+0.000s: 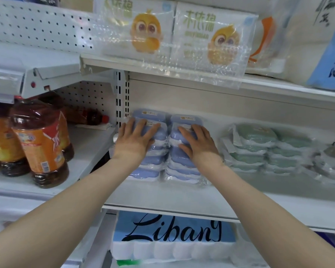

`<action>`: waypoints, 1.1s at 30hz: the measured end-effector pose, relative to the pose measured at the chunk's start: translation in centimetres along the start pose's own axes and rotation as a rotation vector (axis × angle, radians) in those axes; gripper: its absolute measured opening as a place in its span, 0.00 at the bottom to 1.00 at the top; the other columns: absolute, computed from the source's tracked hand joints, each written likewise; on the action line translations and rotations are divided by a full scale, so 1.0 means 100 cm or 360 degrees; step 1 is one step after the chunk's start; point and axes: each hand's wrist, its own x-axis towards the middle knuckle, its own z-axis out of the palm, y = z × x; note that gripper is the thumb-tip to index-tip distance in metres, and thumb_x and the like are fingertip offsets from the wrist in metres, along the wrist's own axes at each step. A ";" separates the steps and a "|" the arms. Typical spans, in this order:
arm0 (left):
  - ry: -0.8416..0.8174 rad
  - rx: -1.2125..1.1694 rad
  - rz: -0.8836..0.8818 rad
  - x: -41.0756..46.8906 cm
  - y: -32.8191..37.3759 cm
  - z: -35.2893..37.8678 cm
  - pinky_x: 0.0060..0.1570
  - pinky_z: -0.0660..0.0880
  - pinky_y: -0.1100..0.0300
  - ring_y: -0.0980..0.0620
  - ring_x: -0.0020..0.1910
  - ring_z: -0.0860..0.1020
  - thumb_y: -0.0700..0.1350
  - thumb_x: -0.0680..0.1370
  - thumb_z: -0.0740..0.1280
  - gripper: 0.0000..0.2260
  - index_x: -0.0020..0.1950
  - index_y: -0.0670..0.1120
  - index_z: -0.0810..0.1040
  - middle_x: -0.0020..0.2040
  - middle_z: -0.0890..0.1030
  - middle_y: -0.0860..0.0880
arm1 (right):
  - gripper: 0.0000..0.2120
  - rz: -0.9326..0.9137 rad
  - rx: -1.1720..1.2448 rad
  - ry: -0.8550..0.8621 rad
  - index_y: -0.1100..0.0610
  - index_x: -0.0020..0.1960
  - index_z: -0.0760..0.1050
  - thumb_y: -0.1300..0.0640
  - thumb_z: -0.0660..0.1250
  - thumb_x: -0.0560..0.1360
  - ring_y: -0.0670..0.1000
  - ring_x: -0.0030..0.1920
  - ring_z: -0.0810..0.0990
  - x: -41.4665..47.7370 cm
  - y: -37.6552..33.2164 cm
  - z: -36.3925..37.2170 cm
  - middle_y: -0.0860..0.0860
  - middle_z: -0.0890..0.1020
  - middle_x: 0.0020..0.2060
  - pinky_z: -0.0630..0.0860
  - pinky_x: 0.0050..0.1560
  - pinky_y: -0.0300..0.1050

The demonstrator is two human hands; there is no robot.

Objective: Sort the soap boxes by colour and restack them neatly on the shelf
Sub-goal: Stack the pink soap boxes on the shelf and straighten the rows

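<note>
Your two forearms reach over the front of the white metal shelf (182,198). Your left hand (135,140) lies flat on the left front stack of plastic-wrapped blue soap boxes (150,172), fingers straight and spread. Your right hand (199,144) presses the right front blue stack (182,158) the same way, holding nothing. The two stacks touch. Just behind stand two rear blue stacks (151,115). To the right, apart, sit the wrapped green soap boxes (259,144).

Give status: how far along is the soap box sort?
Done: blue soap boxes sit in two side-by-side stacks, green soap boxes grouped to their right. In hand: left hand and right hand rest flat on the blue stacks, apparently squaring them. Left: green stacks look ragged; far-right packs too blurred to judge.
</note>
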 end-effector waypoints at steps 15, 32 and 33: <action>0.0109 0.0191 0.0292 -0.016 0.014 -0.004 0.69 0.55 0.31 0.35 0.73 0.62 0.57 0.59 0.80 0.48 0.74 0.47 0.66 0.71 0.70 0.40 | 0.48 -0.0056 -0.0157 -0.0093 0.51 0.71 0.59 0.47 0.81 0.59 0.64 0.63 0.73 -0.016 0.003 -0.018 0.58 0.74 0.63 0.76 0.53 0.56; 0.0292 0.0135 0.0517 -0.015 0.058 -0.007 0.71 0.57 0.37 0.35 0.73 0.63 0.52 0.57 0.82 0.49 0.74 0.46 0.66 0.71 0.69 0.39 | 0.29 0.0278 0.0149 0.0161 0.54 0.77 0.58 0.51 0.61 0.78 0.62 0.70 0.67 -0.066 0.022 -0.040 0.59 0.67 0.71 0.70 0.64 0.57; 0.0269 0.0152 0.0544 -0.014 0.066 -0.006 0.72 0.56 0.38 0.36 0.73 0.62 0.53 0.56 0.82 0.50 0.75 0.47 0.65 0.72 0.68 0.39 | 0.27 0.0380 0.0212 0.0174 0.56 0.76 0.59 0.54 0.60 0.78 0.62 0.68 0.68 -0.076 0.025 -0.040 0.60 0.68 0.70 0.70 0.63 0.56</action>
